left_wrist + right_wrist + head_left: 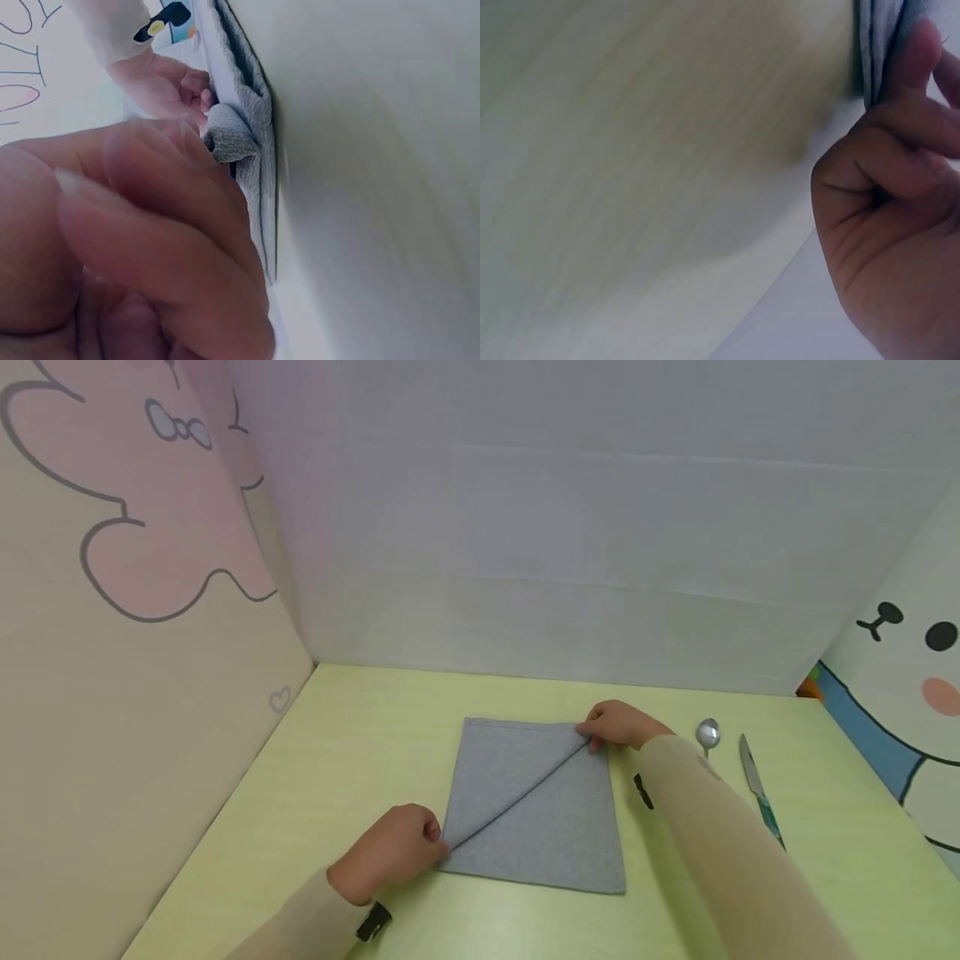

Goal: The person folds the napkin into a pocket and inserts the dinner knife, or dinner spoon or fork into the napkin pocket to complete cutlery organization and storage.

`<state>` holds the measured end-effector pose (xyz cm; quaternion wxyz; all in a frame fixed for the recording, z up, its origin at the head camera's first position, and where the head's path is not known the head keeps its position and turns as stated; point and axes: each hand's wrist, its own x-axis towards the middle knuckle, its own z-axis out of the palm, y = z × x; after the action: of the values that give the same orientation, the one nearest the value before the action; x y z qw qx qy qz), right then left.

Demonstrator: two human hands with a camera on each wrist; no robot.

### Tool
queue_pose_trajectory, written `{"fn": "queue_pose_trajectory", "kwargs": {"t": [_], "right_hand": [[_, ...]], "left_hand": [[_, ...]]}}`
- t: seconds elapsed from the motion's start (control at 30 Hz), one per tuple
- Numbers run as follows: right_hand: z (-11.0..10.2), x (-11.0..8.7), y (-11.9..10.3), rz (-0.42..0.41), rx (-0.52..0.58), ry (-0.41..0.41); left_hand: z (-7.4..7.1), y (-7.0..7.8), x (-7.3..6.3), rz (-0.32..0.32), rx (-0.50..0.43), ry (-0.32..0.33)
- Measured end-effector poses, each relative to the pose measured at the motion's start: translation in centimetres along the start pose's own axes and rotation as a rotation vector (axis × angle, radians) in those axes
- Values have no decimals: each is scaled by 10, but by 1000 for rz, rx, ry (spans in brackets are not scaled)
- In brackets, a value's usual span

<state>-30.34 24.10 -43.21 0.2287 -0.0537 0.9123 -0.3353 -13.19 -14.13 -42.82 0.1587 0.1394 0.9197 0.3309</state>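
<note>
A grey cloth napkin (558, 827) lies on the table, with a diagonal fold line running from its near left corner to its far right corner. At the near left end of that fold, my left hand (390, 850) pinches the cloth between thumb and fingers. My right hand (621, 723) grips the far right end. The left wrist view shows the layered, rolled edge of the napkin (251, 120) beyond the curled left fingers. In the right wrist view, the right hand (900, 187) holds a strip of the cloth at the top; the fingertips are partly cut off.
Right of the napkin, a metal spoon (707, 732) lies partly hidden by the right sleeve. Farther right is a knife (753, 772) with a green handle. The pale yellow table (360, 727) is bordered by a white back wall (525, 543) and patterned side panels.
</note>
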Motion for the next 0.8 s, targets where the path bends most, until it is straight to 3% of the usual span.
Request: {"fn": "queue_pose_trajectory", "kwargs": {"t": [0.4,0.63,0.8], "right_hand": [[6,12,2,-37,-171,82],[10,9,0,-9,-209,122],[11,7,-2,-9,-209,130]], "left_hand": [[6,-1,-3,-27,-126,-90],[9,-3,-1,-53,-187,-131],[9,0,-1,-87,-261,-204]]}}
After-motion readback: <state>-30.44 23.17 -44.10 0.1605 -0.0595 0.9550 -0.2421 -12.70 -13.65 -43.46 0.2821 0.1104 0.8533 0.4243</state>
